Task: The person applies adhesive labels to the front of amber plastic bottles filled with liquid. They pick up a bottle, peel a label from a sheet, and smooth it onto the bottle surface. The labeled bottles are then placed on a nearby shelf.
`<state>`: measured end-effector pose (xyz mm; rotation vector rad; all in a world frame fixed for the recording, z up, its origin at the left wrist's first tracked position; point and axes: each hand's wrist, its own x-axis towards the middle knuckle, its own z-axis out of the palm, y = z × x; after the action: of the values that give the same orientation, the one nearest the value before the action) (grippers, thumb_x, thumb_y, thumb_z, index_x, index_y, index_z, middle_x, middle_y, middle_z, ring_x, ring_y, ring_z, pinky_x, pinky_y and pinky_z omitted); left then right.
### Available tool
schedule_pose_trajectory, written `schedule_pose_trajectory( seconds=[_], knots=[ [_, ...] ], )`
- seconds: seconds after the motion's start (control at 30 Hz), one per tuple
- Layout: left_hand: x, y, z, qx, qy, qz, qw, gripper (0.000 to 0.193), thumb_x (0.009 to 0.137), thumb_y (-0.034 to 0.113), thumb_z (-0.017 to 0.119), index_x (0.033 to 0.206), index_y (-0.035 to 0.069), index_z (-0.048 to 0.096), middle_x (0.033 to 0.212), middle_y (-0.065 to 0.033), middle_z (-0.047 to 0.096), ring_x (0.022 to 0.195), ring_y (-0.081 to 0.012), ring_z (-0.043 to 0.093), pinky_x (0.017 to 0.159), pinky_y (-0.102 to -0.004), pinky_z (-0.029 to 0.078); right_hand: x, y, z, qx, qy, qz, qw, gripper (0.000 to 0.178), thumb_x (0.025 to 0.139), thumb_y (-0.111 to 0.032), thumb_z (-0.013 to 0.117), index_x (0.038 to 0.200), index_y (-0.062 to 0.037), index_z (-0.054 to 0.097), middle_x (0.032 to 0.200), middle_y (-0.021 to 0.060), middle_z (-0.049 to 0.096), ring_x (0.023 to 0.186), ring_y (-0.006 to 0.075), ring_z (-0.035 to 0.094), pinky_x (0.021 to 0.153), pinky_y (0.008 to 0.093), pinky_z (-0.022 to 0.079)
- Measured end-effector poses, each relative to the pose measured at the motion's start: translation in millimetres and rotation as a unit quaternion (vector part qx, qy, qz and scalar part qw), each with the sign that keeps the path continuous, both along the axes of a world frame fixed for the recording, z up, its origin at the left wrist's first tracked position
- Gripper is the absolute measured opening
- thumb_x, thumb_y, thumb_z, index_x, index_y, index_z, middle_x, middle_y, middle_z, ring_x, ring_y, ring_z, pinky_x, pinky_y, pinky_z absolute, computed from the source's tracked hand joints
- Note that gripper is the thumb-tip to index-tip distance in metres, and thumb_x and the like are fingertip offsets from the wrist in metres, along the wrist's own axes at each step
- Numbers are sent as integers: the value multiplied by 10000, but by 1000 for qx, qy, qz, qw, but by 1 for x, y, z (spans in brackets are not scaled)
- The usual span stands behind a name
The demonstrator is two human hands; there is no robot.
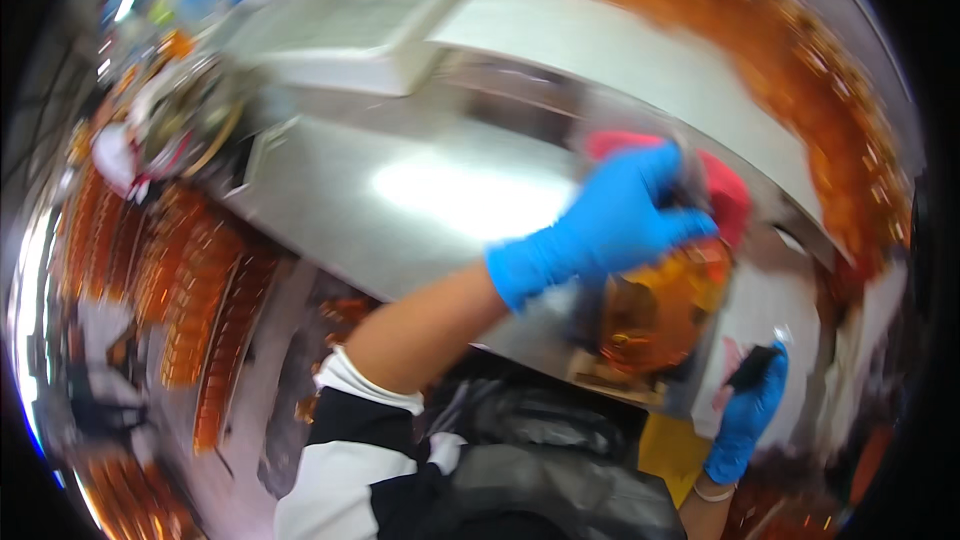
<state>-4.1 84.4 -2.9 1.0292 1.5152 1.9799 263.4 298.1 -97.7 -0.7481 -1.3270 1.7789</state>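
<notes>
My left hand (610,215), in a blue glove, reaches across the metal worktop beside a red-pink rounded thing (728,198). Its thumb and fingers curve around something greyish, too smeared to name. Just below that hand is a shiny amber see-through container (655,315), blurred by motion. Lower right, my right hand (752,415), also gloved in blue, is closed on a small black object (752,368) whose kind I cannot make out. A white and pinkish surface (718,380) lies beside the right hand.
Beyond the metal worktop (330,175) stands a white tub (370,70). Many amber pieces (800,70) line the white board (600,30) at upper right. Stacks of amber items (200,310) stand at left, and a round clear-and-metal thing (195,120) sits near the worktop's far left corner.
</notes>
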Motion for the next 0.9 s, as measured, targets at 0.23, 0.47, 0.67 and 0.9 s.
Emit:
schedule_pose_trajectory(
  seconds=[0.23,0.47,0.67,0.9],
  knots=[
    [90,-195,52,11,91,402,911,162,747,82,666,862,56,554,928,-142,612,849,-220,608,763,-317,494,-46,-1,11,5,-80,107,991,424,913,-355,481,1262,-114,475,1132,27,551,984,137,510,903,332,380],
    [144,-363,79,-165,202,756,600,96,858,81,570,910,17,520,912,-112,598,849,-179,586,833,-300,463,-66,35,6,44,-72,172,982,391,917,-361,470,1225,-122,505,1053,35,587,869,154,542,737,278,453],
    [118,-521,-80,-268,153,798,517,123,794,0,639,775,25,519,801,-59,572,744,-106,515,729,-244,436,-47,66,27,-245,100,399,878,272,927,-220,470,1119,-67,585,1079,28,601,957,161,534,895,292,391],
    [90,-633,-312,-548,-87,736,388,249,780,219,633,850,-13,574,813,-159,610,731,-269,579,703,-365,466,49,158,29,-214,127,231,941,298,866,-102,555,1158,-43,560,1075,44,608,968,153,569,896,293,429]
  ],
)
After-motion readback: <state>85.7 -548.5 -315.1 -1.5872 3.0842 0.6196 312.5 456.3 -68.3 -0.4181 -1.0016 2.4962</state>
